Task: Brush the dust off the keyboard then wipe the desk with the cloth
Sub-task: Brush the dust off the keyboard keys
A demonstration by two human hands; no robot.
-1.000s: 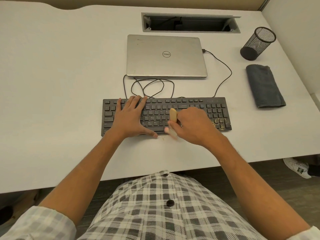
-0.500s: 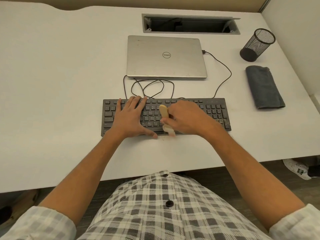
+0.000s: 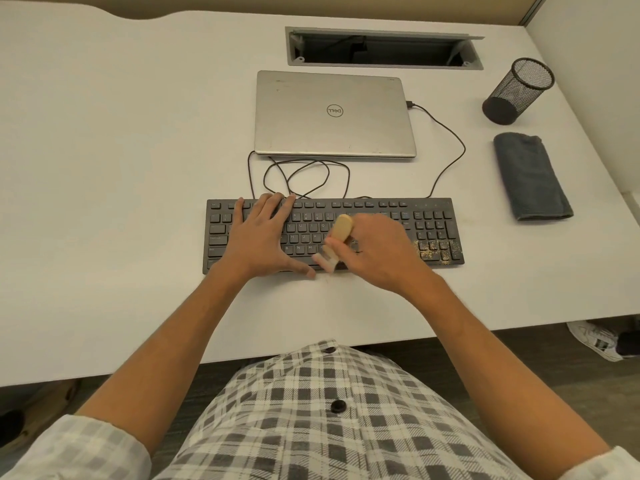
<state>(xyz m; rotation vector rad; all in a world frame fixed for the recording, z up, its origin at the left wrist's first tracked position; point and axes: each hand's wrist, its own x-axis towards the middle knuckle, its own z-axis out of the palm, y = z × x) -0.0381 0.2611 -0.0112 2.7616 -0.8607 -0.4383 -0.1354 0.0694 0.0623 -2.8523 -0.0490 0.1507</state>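
Note:
A black keyboard (image 3: 429, 220) lies across the middle of the white desk (image 3: 121, 168). Yellowish dust speckles its lower right keys (image 3: 437, 249). My left hand (image 3: 263, 237) rests flat on the keyboard's left half with fingers spread. My right hand (image 3: 377, 252) grips a small brush with a wooden handle (image 3: 341, 228); its pale bristles (image 3: 327, 261) touch the keyboard's front edge near the middle. A folded grey cloth (image 3: 531, 176) lies on the desk to the right of the keyboard, apart from both hands.
A closed silver laptop (image 3: 334, 114) sits behind the keyboard, with looped cables (image 3: 301, 174) between them. A black mesh pen cup (image 3: 517, 91) stands at the back right. An open cable hatch (image 3: 382, 48) is at the back. A shoe (image 3: 595, 341) shows under the desk's right edge.
My right hand swept the brush left over the keys and has come back right, again uncovering the dusty right keys. The left hand has stayed put.

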